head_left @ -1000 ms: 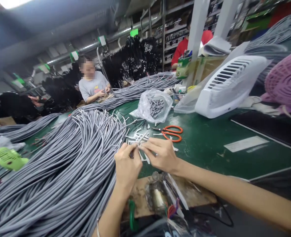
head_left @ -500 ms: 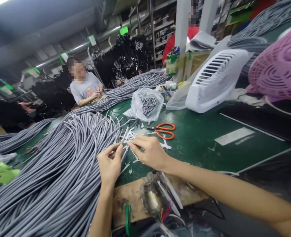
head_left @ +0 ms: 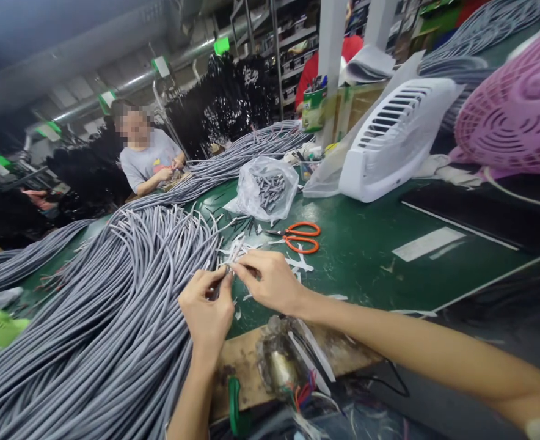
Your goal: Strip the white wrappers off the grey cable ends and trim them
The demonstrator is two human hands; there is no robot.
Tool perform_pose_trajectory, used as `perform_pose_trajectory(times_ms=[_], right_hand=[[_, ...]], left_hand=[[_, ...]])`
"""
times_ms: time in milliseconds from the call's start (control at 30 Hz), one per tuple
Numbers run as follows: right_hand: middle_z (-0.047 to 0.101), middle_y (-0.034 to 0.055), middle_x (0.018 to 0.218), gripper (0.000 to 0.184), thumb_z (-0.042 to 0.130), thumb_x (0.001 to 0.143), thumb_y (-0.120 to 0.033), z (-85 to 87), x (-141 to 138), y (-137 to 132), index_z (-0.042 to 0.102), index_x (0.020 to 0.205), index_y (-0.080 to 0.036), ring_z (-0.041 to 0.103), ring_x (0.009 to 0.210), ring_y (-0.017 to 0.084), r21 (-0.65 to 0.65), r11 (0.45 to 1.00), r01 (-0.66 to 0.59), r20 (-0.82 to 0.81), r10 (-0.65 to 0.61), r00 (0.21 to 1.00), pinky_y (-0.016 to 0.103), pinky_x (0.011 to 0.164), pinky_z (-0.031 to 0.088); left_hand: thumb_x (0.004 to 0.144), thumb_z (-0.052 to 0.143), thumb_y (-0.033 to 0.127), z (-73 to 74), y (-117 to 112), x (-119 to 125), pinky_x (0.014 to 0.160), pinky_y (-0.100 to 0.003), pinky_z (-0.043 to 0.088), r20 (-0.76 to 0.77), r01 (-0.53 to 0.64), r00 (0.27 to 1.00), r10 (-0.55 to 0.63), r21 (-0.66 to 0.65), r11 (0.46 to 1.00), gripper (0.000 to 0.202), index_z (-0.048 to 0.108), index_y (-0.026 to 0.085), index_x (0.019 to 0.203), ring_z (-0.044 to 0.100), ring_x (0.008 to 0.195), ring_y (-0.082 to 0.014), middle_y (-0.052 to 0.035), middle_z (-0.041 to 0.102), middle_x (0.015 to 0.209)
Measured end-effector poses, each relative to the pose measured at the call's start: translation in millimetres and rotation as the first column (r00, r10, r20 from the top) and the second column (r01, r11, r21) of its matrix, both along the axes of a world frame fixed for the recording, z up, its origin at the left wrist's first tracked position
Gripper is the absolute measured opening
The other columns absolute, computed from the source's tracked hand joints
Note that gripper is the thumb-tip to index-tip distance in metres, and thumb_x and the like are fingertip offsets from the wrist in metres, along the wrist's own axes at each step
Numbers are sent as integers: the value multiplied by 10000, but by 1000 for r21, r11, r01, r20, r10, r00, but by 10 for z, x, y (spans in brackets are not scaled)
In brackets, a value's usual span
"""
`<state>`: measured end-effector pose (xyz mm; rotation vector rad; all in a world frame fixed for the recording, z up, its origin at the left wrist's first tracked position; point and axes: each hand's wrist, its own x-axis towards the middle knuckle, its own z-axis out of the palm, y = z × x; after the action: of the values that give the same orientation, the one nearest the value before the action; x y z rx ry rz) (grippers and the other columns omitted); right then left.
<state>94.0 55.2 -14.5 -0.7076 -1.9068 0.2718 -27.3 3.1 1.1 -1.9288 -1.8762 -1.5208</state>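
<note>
My left hand (head_left: 207, 308) and my right hand (head_left: 270, 282) meet over the green table (head_left: 380, 269), both pinched on the end of one grey cable (head_left: 226, 273). That cable belongs to a big heap of grey cables (head_left: 114, 318) spread to my left. White paper strips (head_left: 297, 264) lie scattered just beyond my fingers. Orange-handled scissors (head_left: 300, 237) rest a little farther out. A clear plastic bag of small metal parts (head_left: 267, 189) sits behind them.
A white fan (head_left: 393, 140) and a pink basket (head_left: 517, 116) stand at the right. A wooden board with a small fixture (head_left: 279, 363) sits at the near edge. A co-worker in a grey shirt (head_left: 148, 162) works across the table; another in red (head_left: 309, 70) is farther back.
My hands parted slightly, then came back together on the cable end. The view has shifted a little to the right and down.
</note>
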Motion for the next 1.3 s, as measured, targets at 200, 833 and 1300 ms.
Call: perform_pose_trajectory(times_ms=[200,833,1300], right_hand=[[551,8,556,298,433,892,-222,-76,31,-26,624,678,-143,476,489,92,293,953,72,6,-78,997,222,481,301],[603,22,598,261,471,875,-221,70,104,-5,653,709,-135,534,544,109,293,948,127,-30,-124,992,216,529,363],[535,2,516,253,504,836,-185,49,89,10,616,617,-125,440,470,86,165,978,-126,-170,154,973,205,477,338]], left_hand=[[719,604,216,3,-6,13,489,-224,461,47,4,999,-4,-5,1000,110,697,159,732,586,522,-128,-18,643,617],[748,588,239,71,-56,56,496,-205,489,205,58,976,-75,88,994,146,692,136,736,624,539,-135,-31,686,630],[655,654,304,46,-34,40,492,-230,480,529,168,842,-104,-74,983,187,702,130,702,621,561,-157,-34,666,603]])
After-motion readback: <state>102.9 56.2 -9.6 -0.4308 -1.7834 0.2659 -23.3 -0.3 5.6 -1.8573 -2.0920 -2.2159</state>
